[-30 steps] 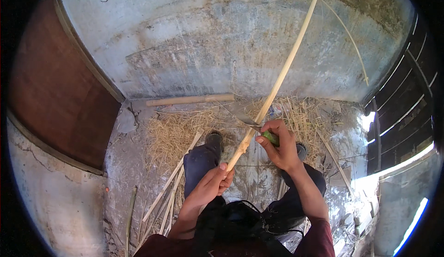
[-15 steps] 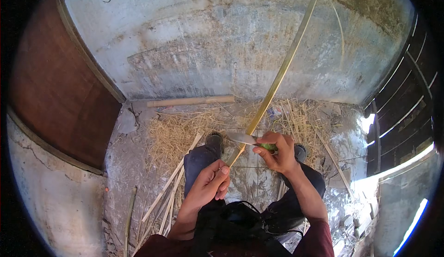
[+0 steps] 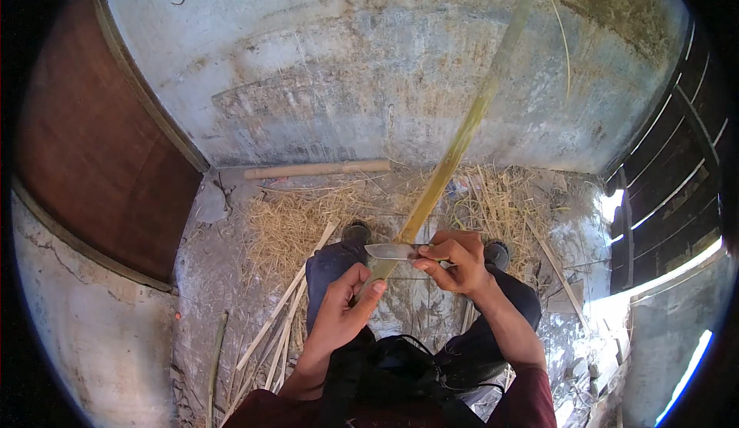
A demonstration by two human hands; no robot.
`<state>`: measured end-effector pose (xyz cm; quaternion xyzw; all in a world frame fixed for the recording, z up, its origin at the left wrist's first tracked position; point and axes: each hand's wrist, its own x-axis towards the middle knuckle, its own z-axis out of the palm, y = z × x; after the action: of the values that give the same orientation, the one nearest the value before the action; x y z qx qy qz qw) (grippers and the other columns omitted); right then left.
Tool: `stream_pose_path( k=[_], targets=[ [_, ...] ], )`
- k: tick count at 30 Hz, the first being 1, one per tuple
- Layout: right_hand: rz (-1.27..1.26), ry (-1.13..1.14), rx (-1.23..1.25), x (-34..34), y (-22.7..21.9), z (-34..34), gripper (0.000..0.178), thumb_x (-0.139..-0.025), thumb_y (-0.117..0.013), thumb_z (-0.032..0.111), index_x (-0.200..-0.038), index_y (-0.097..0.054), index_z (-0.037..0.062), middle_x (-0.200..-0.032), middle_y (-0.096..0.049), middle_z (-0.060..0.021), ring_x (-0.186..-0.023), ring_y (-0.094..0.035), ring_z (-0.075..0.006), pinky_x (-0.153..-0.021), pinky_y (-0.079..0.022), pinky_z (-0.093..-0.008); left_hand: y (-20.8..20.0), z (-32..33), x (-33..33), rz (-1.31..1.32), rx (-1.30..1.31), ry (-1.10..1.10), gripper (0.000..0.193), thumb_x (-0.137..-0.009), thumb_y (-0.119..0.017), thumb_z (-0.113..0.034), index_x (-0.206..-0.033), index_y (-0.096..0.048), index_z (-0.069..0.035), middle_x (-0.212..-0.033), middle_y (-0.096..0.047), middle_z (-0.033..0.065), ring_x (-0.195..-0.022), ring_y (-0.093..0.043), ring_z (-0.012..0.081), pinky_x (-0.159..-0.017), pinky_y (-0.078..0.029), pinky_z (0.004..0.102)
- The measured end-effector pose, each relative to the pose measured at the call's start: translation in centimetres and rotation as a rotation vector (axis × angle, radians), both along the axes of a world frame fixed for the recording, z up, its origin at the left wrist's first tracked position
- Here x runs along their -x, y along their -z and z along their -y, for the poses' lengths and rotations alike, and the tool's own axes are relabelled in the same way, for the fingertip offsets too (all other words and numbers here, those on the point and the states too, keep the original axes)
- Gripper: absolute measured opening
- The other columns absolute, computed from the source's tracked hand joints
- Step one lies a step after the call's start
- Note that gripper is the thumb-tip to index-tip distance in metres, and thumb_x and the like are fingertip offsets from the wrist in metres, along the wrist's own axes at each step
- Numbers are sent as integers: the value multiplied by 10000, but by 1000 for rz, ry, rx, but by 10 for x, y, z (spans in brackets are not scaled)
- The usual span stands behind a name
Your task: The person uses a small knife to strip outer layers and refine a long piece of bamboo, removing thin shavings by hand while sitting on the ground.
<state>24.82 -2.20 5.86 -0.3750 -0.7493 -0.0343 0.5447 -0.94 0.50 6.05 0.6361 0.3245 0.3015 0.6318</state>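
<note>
A long yellow-green bamboo strip (image 3: 454, 157) slants from my hands up past the wall, its broad face showing. Around its near end my left hand (image 3: 339, 312) is closed, thumb along the edge. My right hand (image 3: 460, 262) grips a knife (image 3: 389, 252) by its handle, most of which the fingers hide. The short, wide blade lies across the strip just beyond my left hand, its tip pointing left. Whether the blade cuts in or only rests there I cannot tell.
Straw-like shavings (image 3: 296, 232) cover the floor beyond my feet. Thin split strips (image 3: 285, 324) lie by my left leg, with a green stick (image 3: 216, 366) farther left. A bamboo pole (image 3: 319, 168) lies along the stained wall (image 3: 308, 81). Dark wooden slats (image 3: 670, 197) stand at the right.
The strip has turned, so its wide face shows where its narrow edge did before. The knife has come slightly nearer and left, closer to my left hand, whose thumb has shifted.
</note>
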Motion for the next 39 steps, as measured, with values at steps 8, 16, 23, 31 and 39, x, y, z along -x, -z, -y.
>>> stream_pose_path(
  k=[8, 16, 23, 31, 39],
  targets=[
    [-76, 45, -9, -6, 3, 0, 247, -864, -874, 193, -951, -668, 89, -708, -701, -71, -530, -650, -221, -470, -464, -332, -7, 2, -1, -10, -102, 60, 268, -1093, -628, -236, -921, -534, -54, -731, -438, -68, -709, -374, 17, -598, -299, 258],
    [15, 89, -49, 2, 6, 1, 242, -830, -897, 206, -933, -698, 116, -680, -670, -48, -530, -649, -215, -464, -463, -336, -8, -2, 2, -24, -42, 209, 481, -1174, -355, -416, -856, -454, -70, -695, -364, -44, -616, -309, 81, -574, -301, 290],
    [31, 128, -90, 1, -3, 1, 274, -825, -901, 235, -972, -701, 119, -680, -656, -50, -503, -615, -210, -440, -433, -342, -6, -5, 3, -13, 147, 273, 557, -1156, -276, -540, -834, -402, -102, -694, -340, -42, -558, -295, 77, -501, -274, 264],
    [-52, 69, -29, 0, 2, 1, 242, -837, -894, 211, -945, -703, 110, -666, -652, -51, -499, -610, -206, -449, -424, -337, -14, -4, 1, 11, 273, 285, 555, -1164, -307, -501, -873, -482, -61, -665, -319, -49, -544, -322, 59, -488, -315, 263],
    [-212, 59, 85, 6, 3, 0, 161, -849, -874, 129, -877, -733, 55, -697, -692, -87, -528, -648, -240, -484, -458, -343, -10, 2, -7, -112, -43, 108, 527, -1173, -345, -417, -820, -506, -62, -639, -408, -30, -537, -382, 69, -496, -320, 277]
  ],
)
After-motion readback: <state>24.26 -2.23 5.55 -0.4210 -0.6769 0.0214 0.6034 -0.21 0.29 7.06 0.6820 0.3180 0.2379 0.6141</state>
